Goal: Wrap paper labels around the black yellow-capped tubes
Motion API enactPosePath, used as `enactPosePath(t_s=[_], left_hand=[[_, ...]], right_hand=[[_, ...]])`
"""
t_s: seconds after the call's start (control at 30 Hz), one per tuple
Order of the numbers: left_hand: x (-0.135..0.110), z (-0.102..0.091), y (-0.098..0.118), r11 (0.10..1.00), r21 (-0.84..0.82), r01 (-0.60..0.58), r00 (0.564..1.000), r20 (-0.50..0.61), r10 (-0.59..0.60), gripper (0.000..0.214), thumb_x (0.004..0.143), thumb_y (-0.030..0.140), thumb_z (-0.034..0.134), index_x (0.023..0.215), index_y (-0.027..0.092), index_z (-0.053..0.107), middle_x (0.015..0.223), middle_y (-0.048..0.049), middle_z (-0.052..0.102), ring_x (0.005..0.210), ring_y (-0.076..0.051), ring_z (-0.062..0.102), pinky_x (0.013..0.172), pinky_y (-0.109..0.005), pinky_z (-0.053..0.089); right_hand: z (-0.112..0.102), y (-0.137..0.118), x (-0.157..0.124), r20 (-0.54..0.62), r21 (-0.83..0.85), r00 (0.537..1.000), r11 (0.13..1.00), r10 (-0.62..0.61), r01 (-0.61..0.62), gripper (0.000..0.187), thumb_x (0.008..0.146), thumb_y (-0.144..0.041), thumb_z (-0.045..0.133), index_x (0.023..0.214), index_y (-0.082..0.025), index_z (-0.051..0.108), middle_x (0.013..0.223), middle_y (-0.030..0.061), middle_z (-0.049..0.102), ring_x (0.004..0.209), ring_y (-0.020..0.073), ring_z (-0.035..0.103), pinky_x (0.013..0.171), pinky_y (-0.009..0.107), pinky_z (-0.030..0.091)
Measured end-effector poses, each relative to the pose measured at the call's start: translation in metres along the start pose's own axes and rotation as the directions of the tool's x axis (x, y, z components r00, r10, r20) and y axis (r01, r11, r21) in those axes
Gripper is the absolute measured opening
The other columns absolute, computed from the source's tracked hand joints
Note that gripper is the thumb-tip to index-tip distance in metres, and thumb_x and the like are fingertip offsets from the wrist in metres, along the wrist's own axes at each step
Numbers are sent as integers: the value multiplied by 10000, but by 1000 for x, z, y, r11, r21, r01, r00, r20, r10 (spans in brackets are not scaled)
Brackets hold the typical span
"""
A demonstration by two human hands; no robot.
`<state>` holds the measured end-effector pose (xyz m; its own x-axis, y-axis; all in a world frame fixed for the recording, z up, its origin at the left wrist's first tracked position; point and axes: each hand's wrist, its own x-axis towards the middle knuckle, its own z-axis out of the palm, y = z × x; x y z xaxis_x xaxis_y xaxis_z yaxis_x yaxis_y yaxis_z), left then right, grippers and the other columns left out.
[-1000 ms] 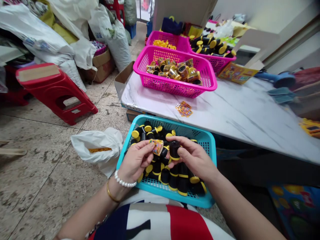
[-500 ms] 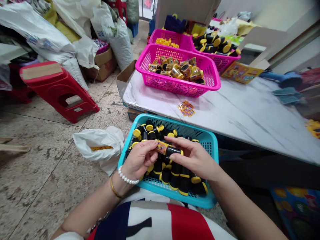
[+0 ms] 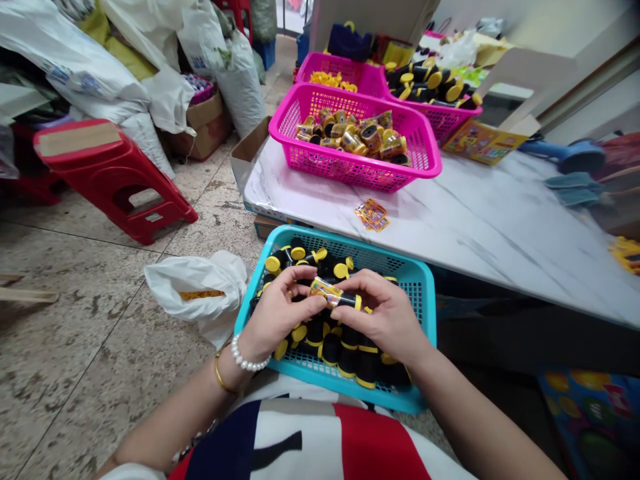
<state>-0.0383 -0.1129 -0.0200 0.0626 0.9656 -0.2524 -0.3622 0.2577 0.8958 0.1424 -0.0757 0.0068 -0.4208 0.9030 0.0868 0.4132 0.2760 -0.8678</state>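
Both hands hold one small black cylinder (image 3: 345, 300) over a blue basket (image 3: 423, 293) on my lap. My left hand (image 3: 277, 313) pinches the end wrapped in a yellow-orange printed sleeve (image 3: 324, 289). My right hand (image 3: 385, 313) grips the bare black end with its yellow ring. The basket is full of several black cylinders with yellow caps (image 3: 345, 350).
A marble-topped table (image 3: 475, 220) stands ahead with a pink basket (image 3: 350, 170) of sleeved cylinders, two more pink baskets (image 3: 440, 120) behind, and loose printed sleeves (image 3: 371, 216). A white bag (image 3: 195, 287) lies on the floor left of the blue basket, a red stool (image 3: 110, 180) further left.
The sleeve, held apart in my left hand a second ago, now sits on the end of the black cylinder. Both hands have come together around it.
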Motion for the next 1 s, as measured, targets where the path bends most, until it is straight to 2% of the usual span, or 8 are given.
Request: enactPosePath(t_s=[0.1, 0.27, 0.43, 0.63, 0.7, 0.8, 0.9, 1.0], left_hand=[[1, -1, 5, 997, 59, 45, 991, 124, -52, 386, 717, 249, 767, 1069, 170, 629, 825, -11, 627, 610, -82, 537, 521, -179, 448], [4, -1, 8, 997, 58, 45, 990, 129, -53, 331, 717, 282, 768, 983, 143, 628, 801, -2, 621, 590, -70, 518, 517, -174, 442], [9, 6, 10, 997, 63, 41, 973, 224, -55, 364, 709, 274, 778, 998, 129, 610, 771, 10, 599, 601, -74, 523, 529, -180, 455], [9, 0, 8, 997, 79, 4, 979, 204, -20, 314, 774, 292, 721, 1025, 146, 600, 809, -4, 621, 617, -84, 551, 535, -189, 462], [7, 0, 7, 991, 107, -76, 978, 200, 54, 285, 765, 223, 726, 1020, 146, 624, 876, -21, 649, 738, -106, 595, 672, -212, 496], [8, 2, 6, 974, 145, -174, 963, 232, 138, 297, 771, 186, 710, 1056, 156, 635, 1015, -50, 668, 927, -156, 616, 848, -267, 486], [11, -1, 9, 965, 212, -155, 962, 254, 99, 330, 784, 243, 701, 1094, 164, 621, 1019, -58, 668, 895, -167, 623, 792, -267, 494], [12, -9, 11, 958, 264, -114, 974, 220, 55, 338, 812, 328, 667, 1097, 159, 598, 877, -36, 648, 724, -135, 595, 644, -237, 477]], right_hand=[[-4, -2, -3, 38, -15, 998, 998, -59, 59, 326, 755, -303, 751, 1072, -241, 710, 931, 44, 584, 698, 140, 549, 606, 282, 473], [-8, -4, -11, 86, -37, 986, 988, -144, 148, 517, 830, -164, 626, 1322, -298, 540, 1056, 50, 553, 796, 145, 593, 756, 324, 535], [-6, -1, -13, -50, -216, 970, 951, -237, 221, 451, 772, -110, 651, 1196, -243, 571, 1017, 41, 632, 810, 168, 624, 736, 317, 553], [-11, 7, -10, -29, -371, 847, 793, -531, 484, 364, 779, -47, 642, 1103, -209, 609, 1044, 87, 676, 995, 218, 641, 867, 368, 549], [-8, 9, -10, -23, -341, 867, 819, -498, 461, 362, 778, -65, 660, 1106, -214, 622, 1026, 75, 693, 947, 204, 665, 840, 347, 566], [-1, 11, -10, -58, -168, 960, 950, -275, 262, 309, 798, -123, 666, 1087, -227, 634, 949, 35, 709, 795, 159, 696, 737, 288, 599], [5, 13, -10, -73, 14, 991, 993, -112, 114, 341, 799, -171, 683, 1121, -225, 585, 943, 26, 708, 769, 151, 709, 712, 271, 612], [6, 14, -11, -126, -104, 972, 977, -198, 185, 368, 760, -162, 714, 1098, -235, 587, 956, 26, 714, 802, 165, 709, 755, 294, 603]])
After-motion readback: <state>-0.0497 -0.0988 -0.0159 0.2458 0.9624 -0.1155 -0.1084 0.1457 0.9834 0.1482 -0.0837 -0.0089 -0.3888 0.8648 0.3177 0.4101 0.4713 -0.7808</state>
